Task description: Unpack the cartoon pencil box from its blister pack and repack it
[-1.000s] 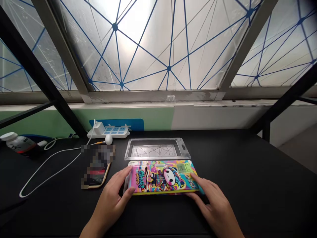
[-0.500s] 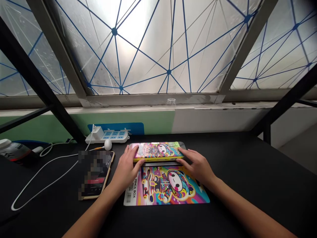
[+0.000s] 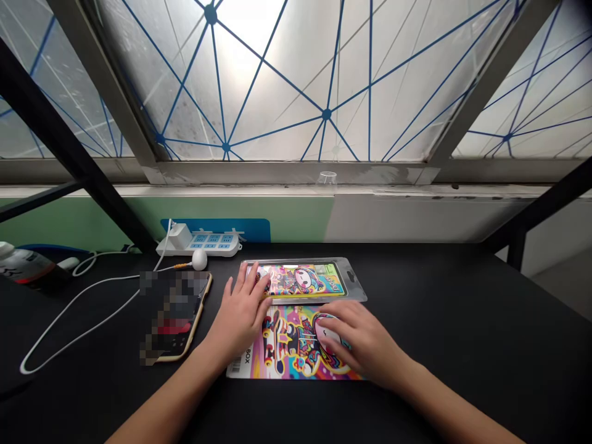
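A colourful cartoon pencil box [image 3: 305, 279] lies inside a clear plastic blister tray [image 3: 356, 290] on the black table [image 3: 462, 327]. My left hand [image 3: 240, 311] rests on the box's left end with fingers spread flat. In front of the tray lies a colourful printed card [image 3: 287, 345] marked "BOX". My right hand [image 3: 358, 342] lies on the card's right half, fingers stretched out and slightly curled, holding nothing.
A phone [image 3: 178, 314] lies left of the card. Behind it are a white power strip [image 3: 201, 243] with a charger, a white cable [image 3: 69, 314] looping left, and a bottle [image 3: 23, 266] at the far left. A window ledge and black frame bars stand behind.
The pencil box was lifted off the card, carried back and set down into the clear tray. My right hand has since left the box and come down onto the card.
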Demonstrator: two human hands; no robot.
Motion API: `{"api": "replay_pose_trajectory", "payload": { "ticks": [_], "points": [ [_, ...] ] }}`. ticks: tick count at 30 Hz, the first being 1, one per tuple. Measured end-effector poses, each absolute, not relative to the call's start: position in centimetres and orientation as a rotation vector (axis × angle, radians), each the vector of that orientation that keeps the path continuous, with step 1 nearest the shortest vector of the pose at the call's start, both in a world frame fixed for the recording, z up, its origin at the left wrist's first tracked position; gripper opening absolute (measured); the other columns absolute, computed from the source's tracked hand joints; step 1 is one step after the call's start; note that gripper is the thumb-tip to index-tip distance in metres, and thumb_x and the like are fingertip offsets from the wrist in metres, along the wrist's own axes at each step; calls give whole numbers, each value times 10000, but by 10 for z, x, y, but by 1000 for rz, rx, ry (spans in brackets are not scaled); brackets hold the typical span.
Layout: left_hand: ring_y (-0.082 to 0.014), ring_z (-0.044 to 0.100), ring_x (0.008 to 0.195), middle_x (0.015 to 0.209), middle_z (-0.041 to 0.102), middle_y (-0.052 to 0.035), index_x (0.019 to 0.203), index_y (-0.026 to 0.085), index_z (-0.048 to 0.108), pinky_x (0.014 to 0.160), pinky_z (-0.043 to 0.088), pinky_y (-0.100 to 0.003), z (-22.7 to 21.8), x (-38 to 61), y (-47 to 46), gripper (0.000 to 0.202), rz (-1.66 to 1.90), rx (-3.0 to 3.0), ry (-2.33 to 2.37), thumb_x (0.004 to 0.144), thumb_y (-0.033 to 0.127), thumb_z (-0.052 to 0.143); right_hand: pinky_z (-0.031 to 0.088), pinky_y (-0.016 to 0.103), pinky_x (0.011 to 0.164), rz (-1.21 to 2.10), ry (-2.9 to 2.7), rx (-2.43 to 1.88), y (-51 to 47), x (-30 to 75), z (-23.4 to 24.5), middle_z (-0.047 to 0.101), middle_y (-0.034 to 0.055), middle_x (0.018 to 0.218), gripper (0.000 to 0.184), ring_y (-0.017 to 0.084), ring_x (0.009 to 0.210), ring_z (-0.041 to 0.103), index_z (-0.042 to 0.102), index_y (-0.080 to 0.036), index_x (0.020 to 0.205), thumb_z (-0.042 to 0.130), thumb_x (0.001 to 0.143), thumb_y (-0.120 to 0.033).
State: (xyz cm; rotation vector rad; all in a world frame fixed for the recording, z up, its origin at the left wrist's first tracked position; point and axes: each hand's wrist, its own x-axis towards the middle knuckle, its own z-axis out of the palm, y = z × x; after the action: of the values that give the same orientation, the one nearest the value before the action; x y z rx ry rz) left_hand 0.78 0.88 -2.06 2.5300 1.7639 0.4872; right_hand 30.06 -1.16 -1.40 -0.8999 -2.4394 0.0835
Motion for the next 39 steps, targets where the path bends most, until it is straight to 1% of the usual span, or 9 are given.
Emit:
{"api": "replay_pose_trajectory", "payload": {
  "ticks": [6,10,13,16,21,27,31,34,39],
  "points": [
    [-335,326,1515,1627,382,-118,1480,245,517,1154,360,-610,-15,9,9,477,275,2611,1775,1082,415,314,404,520,1124,532,-2623,-1266,-22,280,-18,517,169,1516,717,345,1382,462,474,-183,1493,567,934,-622],
    [-339,349,1504,1585,443,-159,1391,195,588,1167,338,-613,-10,2,13,466,269,2566,1895,1079,413,318,400,528,1101,475,-2484,-1446,-19,282,-21,555,173,1444,609,342,1323,487,519,-170,1420,532,967,-576],
    [-344,369,1494,1572,458,-180,1338,178,613,1166,346,-598,-11,-1,15,436,314,2550,1929,1069,406,356,473,481,959,353,-2369,-1503,-14,284,-24,649,132,1187,362,296,1092,583,615,-199,1162,540,983,-506],
    [-354,377,1488,1590,424,-196,1420,175,553,1166,332,-613,-16,0,16,461,369,2582,1921,1060,409,384,484,438,825,226,-2315,-1502,-11,286,-27,636,75,957,232,249,879,575,574,-223,930,562,978,-450],
    [-375,392,1476,1606,408,-164,1508,269,487,1153,336,-625,-22,7,18,493,446,2623,1834,1048,435,427,455,360,695,204,-2292,-1439,-14,287,-26,611,40,825,254,213,750,560,488,-238,826,568,970,-432],
    [-341,396,1479,1558,487,-144,1274,221,661,1152,340,-629,-12,4,18,434,469,2527,1693,1083,391,312,389,305,572,360,-2075,-1613,5,323,-4,572,-33,617,387,166,551,530,486,-257,794,568,916,-615],
    [-312,473,1431,1498,563,-128,1091,207,686,1173,335,-588,-9,0,14,332,523,2604,1515,1067,363,394,374,301,535,621,-2076,-1825,43,374,2,619,-16,604,503,179,565,555,586,-250,715,577,840,-737],
    [-307,556,1338,1398,642,-135,1144,195,673,1142,388,-544,-8,2,10,279,604,2668,1476,1044,347,461,407,301,551,757,-2113,-1889,59,398,-2,683,4,676,523,192,613,603,653,-245,720,544,857,-738],
    [-310,578,1212,1334,637,-135,1291,205,624,1041,467,-502,-6,7,6,334,615,2700,1480,1021,359,500,491,341,702,542,-2131,-1699,48,377,-4,740,63,930,418,237,813,664,709,-240,870,580,885,-637]
  ]
}}
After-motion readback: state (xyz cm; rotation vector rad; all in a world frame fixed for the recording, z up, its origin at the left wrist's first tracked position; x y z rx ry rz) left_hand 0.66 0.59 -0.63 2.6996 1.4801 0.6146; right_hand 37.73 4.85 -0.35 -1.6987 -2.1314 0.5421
